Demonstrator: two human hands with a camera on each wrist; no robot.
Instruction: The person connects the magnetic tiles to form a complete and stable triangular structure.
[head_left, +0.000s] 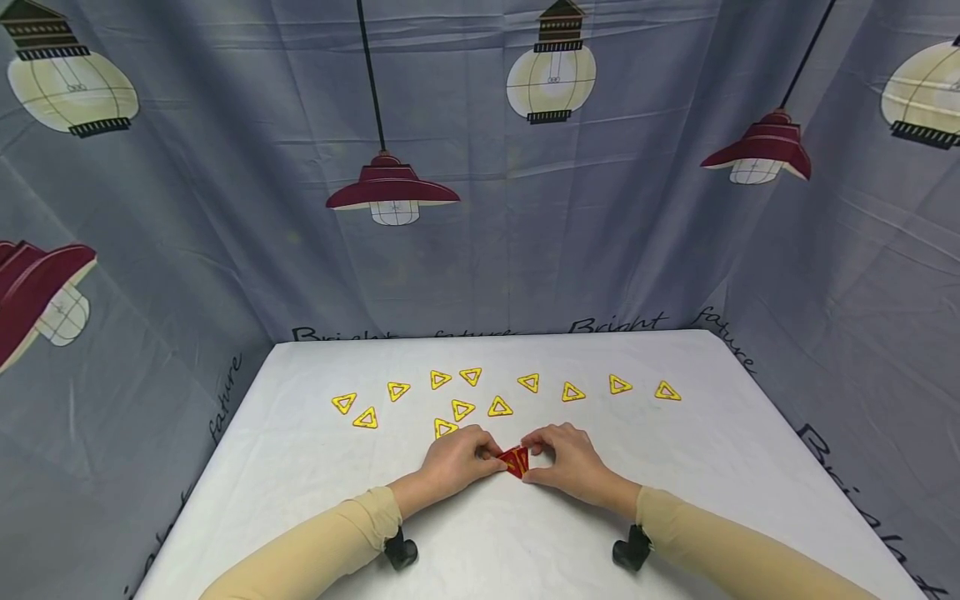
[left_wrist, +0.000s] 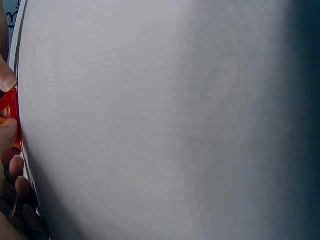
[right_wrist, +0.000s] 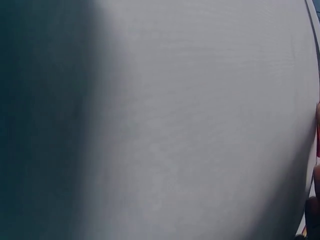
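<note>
Both hands meet at a small red triangular piece [head_left: 514, 460] with orange parts, raised over the near middle of the white table. My left hand [head_left: 461, 461] pinches its left side between thumb and fingers. On the opposite side, my right hand [head_left: 572, 463] grips the right edge with thumb and fingertips. The left wrist view shows the red frame [left_wrist: 13, 95] at its left border, a thumb over its orange part. Only a sliver of red appears at the right border of the right wrist view. Fingers hide part of the piece.
Several hollow yellow triangles [head_left: 498, 407] lie scattered in loose rows beyond the hands. One yellow triangle [head_left: 444, 427] is just behind the left hand. The white table [head_left: 300, 492] ends at a grey curtain [head_left: 480, 267] printed with lamps, behind and on both sides.
</note>
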